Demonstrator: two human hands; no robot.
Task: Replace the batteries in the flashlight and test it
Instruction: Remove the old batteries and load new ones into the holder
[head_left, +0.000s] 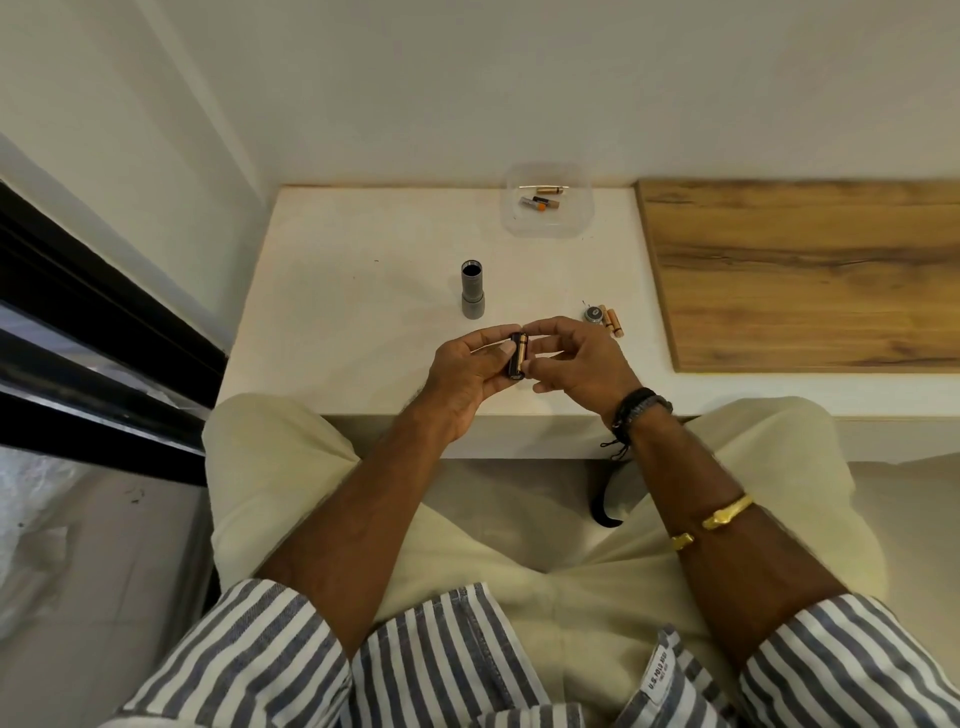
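The grey flashlight body (472, 291) stands upright on the white table (363, 291), its open end up. Just in front of it, my left hand (467, 374) grips a black battery holder (518, 356) with copper-and-black batteries in it. My right hand (576, 361) pinches the same holder from the right with thumb and forefinger. The flashlight's tail cap (592, 314) lies to the right, beside two loose batteries (612, 321).
A clear plastic container (548, 200) with several batteries sits at the table's back edge. A wooden board (800, 270) covers the right side. A black-framed glass door (78, 322) is at my left. My knees are under the table's front edge.
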